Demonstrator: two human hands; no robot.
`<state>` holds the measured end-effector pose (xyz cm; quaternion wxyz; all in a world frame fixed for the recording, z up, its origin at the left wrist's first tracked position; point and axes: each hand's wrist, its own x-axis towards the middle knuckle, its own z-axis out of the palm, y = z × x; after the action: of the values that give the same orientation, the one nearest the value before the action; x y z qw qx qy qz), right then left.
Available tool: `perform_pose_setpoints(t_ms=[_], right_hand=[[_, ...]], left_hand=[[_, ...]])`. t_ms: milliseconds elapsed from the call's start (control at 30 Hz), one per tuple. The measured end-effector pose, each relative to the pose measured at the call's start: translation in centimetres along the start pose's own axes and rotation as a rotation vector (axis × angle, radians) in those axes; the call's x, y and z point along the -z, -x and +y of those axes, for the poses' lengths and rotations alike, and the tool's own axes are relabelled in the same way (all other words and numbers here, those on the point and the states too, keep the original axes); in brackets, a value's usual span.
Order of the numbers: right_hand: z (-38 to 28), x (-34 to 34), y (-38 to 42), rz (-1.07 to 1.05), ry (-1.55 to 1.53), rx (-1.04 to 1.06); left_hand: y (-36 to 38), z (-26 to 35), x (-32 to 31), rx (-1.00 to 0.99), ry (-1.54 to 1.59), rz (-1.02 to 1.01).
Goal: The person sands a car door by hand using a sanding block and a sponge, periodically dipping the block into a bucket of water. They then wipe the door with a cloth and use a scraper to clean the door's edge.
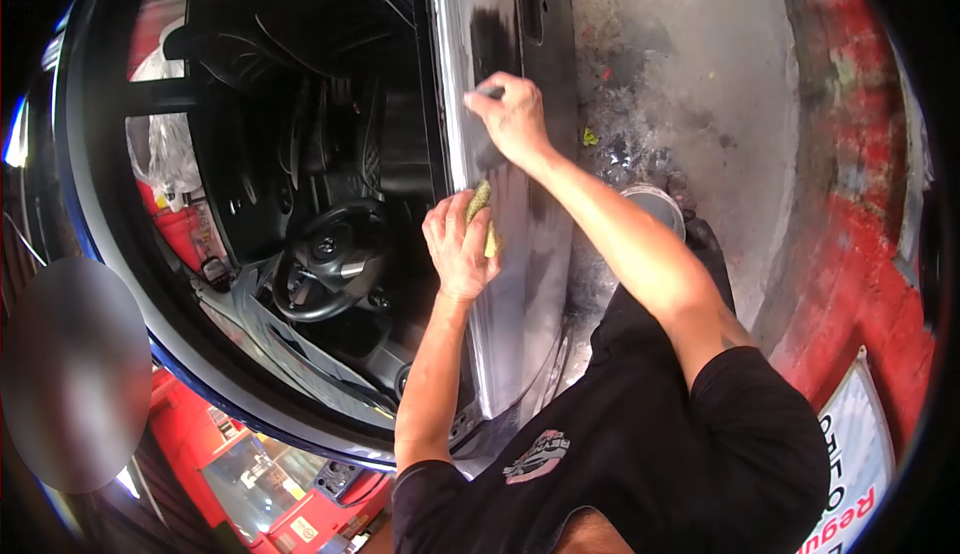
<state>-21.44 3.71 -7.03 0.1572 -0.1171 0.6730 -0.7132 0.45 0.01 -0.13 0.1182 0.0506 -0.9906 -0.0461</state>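
A car door (505, 304) with a grey, partly sanded-looking surface and dark patches runs down the middle of the view. My left hand (462, 244) rests on its upper edge, fingers wrapped round a yellow-green cloth (478, 204). Farther up the door, my right hand (512, 114) is closed in a pinch on a small dark piece (490, 93) against the panel. What that piece is cannot be made out. The door handle recess (531, 9) lies above and to the right of my right hand.
Inside the car are a steering wheel (331, 261) and dark seats. A round bucket (652, 204) stands on the concrete floor (730, 84) beside my legs. Red equipment (190, 419) is at lower left, a red brick wall (860, 184) and a banner (858, 434) at right.
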Motion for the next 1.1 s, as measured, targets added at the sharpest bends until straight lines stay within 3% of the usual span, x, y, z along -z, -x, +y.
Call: perform_pose_setpoints(t_ms=[167,333,367,433,467,500,567,667,767,833,900,933,967,1033,1100], right_hand=[[-0.8,-0.5,-7.7,0.075,0.07,0.118],[0.5,-0.5,-0.5,0.034,-0.058,-0.01],[0.6,-0.5,-1.5,0.004,-0.08,-0.056],[0.4,-1.0,-6.9,0.086,-0.009,0.089],[-1.6,-0.4,-9.5,0.041,-0.014,-0.051],[-1.6,-0.9,-11.7,0.217,0.1,0.211],[-0.4,-1.1,-10.2,0.134,0.002,0.086],[0.5,-0.6,-3.3,0.067,-0.062,0.08],[0.0,-0.3,-5.7,-0.041,-0.104,-0.093],[1.5,-1.6,-12.0,0.179,0.076,0.106],[-2.4,0.4,-13.8,0.008,0.056,-0.037],[-1.8,-0.2,-12.9,0.12,0.052,0.108],[-0.7,0.3,-10.6,0.015,-0.031,0.042],[0.5,-0.2,-5.6,0.019,-0.043,0.036],[0.5,-0.2,-6.4,0.009,-0.06,0.038]], left_hand=[[0.2,-0.1,0.2,-0.021,-0.041,-0.017],[0.1,0.3,0.1,-0.067,-0.095,-0.093],[0.1,0.2,0.2,-0.065,-0.084,-0.107],[0.0,0.0,0.0,-0.064,-0.09,-0.101],[0.1,0.0,-0.1,-0.055,-0.093,-0.096],[0.2,0.1,0.0,-0.05,-0.092,-0.099],[-0.1,0.1,0.1,-0.032,-0.087,-0.099],[-0.4,0.3,0.4,-0.031,-0.088,-0.111],[-0.3,0.2,0.3,-0.029,-0.096,-0.13],[-0.5,0.3,0.2,-0.018,-0.088,-0.129],[-0.4,0.3,0.4,-0.016,-0.082,-0.122],[-0.4,0.4,0.3,-0.017,-0.08,-0.119],[-0.4,0.5,0.2,-0.017,-0.083,-0.118],[-0.6,0.4,0.3,-0.024,-0.091,-0.117],[-0.5,0.4,0.3,-0.015,-0.094,-0.137]])
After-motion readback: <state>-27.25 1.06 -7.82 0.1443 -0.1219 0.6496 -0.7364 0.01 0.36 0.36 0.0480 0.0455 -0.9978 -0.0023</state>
